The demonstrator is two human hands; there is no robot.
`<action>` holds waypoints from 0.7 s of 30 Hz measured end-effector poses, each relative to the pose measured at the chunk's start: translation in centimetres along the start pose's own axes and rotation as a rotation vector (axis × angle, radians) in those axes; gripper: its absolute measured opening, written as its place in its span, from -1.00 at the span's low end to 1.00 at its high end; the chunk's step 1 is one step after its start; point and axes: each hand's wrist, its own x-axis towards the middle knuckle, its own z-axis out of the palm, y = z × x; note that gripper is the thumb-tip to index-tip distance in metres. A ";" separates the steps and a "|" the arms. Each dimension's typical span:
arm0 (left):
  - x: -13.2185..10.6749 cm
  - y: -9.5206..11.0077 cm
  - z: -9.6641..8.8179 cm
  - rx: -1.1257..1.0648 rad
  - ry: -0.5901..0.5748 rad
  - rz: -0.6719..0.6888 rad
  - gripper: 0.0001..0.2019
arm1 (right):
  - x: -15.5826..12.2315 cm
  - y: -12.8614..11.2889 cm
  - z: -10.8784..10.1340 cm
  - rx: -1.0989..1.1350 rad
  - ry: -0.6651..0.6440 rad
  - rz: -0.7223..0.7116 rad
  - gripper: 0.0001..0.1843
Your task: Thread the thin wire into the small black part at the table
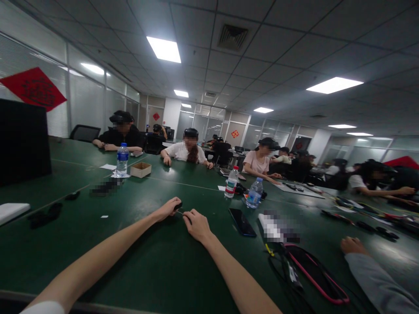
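Over the green tabletop (131, 244), both my hands are close together in the head view. My left hand (167, 210) is closed around a small black object (178, 206), whose end shows past my fingers; its kind cannot be made out. A thin pale piece (180, 212) spans the short gap to my right hand (198, 224). The right fingertips are pinched together on that piece. Whether it joins the black object is too small to tell. A dark phone (242, 222) lies flat to the right of my right hand.
Water bottles (122, 160) (231, 182) (254, 192) stand beyond my hands. Near the left one sits an open cardboard box (140, 170). At right are a pink-edged black loop (316, 272), cables and another person's grey sleeve (376, 279). A black panel (22, 141) rises at left. People sit opposite.
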 end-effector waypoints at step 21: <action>1.0 -0.9 -1.0 -0.143 -0.034 0.004 -0.72 | 0.2 0.6 0.5 0.056 0.055 0.006 -0.63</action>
